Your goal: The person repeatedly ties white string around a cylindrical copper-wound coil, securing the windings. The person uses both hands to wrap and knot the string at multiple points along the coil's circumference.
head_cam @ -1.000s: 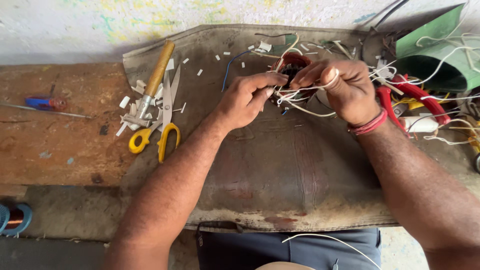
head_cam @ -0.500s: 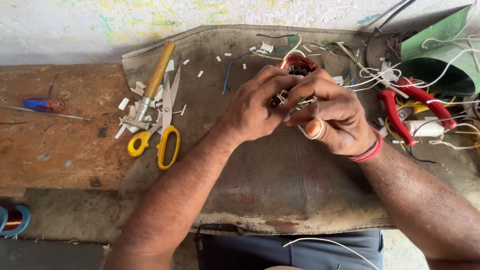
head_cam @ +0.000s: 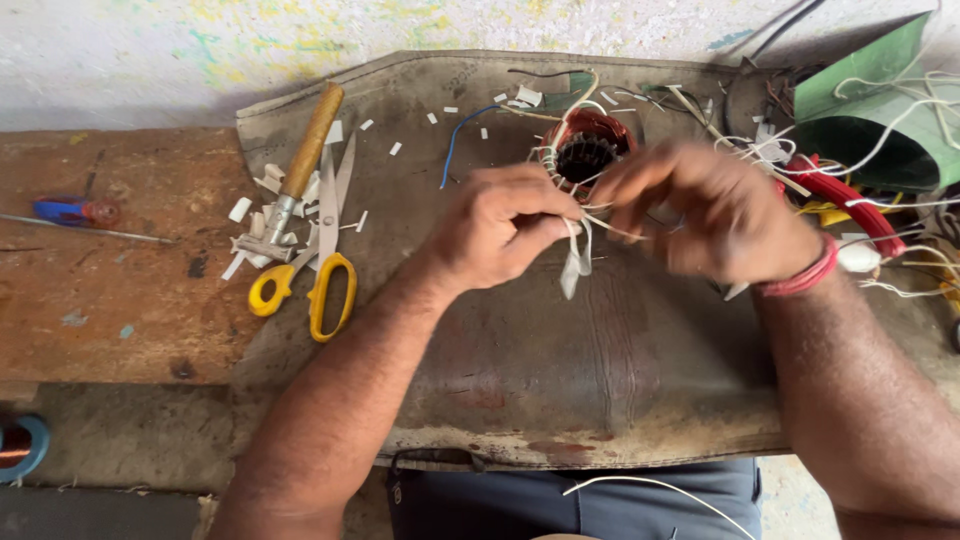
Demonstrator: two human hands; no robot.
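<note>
A small motor stator (head_cam: 585, 150) with red-brown copper windings and white leads lies on a worn brown mat (head_cam: 600, 380). My left hand (head_cam: 505, 225) pinches a white sleeved wire (head_cam: 577, 262) that hangs down just in front of the stator. My right hand (head_cam: 715, 210), blurred, with a red band at the wrist, holds the thin white leads coming off the stator, close to the left hand.
Yellow-handled scissors (head_cam: 320, 250) and a wooden-handled tool (head_cam: 305, 160) lie left on the mat among white sleeve scraps. A blue-handled screwdriver (head_cam: 75, 212) rests on the wooden bench. Red-handled pliers (head_cam: 850, 205), tangled wires and a green cone (head_cam: 880, 110) crowd the right.
Both hands have drawn slightly away from the stator toward me, uncovering it. The right hand opened outward along the leads, and a white sleeved wire now dangles from the left fingers.
</note>
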